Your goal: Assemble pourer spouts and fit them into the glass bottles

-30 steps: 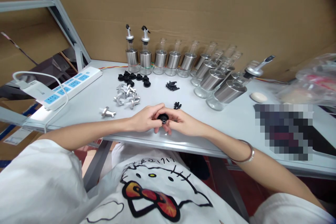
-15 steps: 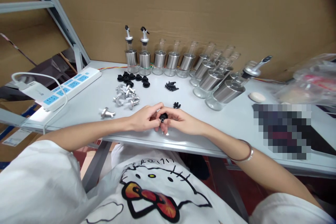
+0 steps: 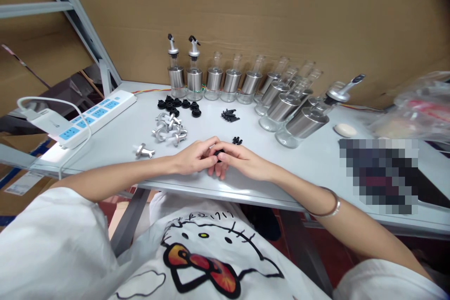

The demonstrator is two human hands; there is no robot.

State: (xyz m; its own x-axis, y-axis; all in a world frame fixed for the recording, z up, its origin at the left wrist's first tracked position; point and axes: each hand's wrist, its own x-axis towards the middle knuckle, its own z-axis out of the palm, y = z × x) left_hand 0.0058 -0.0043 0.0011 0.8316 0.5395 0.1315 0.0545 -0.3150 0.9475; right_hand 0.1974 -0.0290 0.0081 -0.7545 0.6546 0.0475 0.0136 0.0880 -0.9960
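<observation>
My left hand and my right hand meet near the table's front edge, both closed on one black rubber stopper. Fingers and thumbs cover most of it. Just beyond the right hand lies a cluster of tiny black pieces. Several slim black spout flaps are heaped farther back. Left of my hands is a pile of silver pourer spouts, with one spout apart from it. Behind that pile sit several black stoppers.
Several glass bottles with steel sleeves line the back; two at the left and a front one at the right carry pourers. A power strip lies left. A white oval object, a plastic bag and a blurred-out item are at right.
The stopper has turned between my fingers: its ring-like opening faced me before and is now hidden. My right thumb has moved over it. The other parts on the table have not moved.
</observation>
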